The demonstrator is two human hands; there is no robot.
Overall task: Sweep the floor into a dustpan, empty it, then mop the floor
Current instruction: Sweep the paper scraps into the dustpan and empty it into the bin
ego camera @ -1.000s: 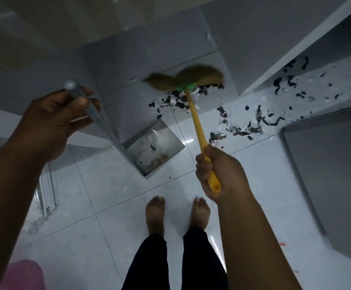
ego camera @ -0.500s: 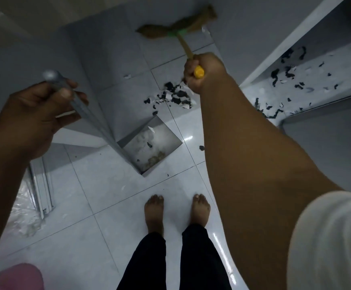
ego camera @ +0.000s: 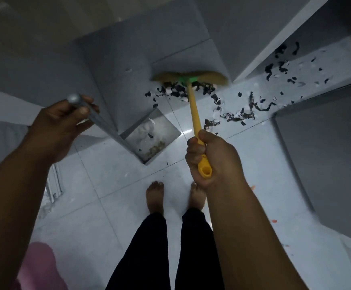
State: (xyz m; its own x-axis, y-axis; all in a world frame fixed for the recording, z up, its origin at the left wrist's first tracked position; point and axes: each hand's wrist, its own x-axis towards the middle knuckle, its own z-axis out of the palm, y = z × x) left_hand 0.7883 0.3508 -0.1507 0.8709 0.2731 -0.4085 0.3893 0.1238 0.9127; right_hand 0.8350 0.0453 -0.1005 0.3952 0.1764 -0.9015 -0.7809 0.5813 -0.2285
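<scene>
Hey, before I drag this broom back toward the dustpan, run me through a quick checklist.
1. Right hand grips the broom handle: ok.
2. Left hand grips the dustpan handle: ok.
3. Broom head lies beyond the scrap pile: ok.
4. Dustpan lip flat on the floor: cannot tell.
5. All scraps within this stroke: not ok, loose scraps lie farther right.
6. Bare feet apart from the scraps: ok.

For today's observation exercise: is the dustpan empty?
No, the dustpan holds a heap of dust and a dark scrap inside its tray.
</scene>
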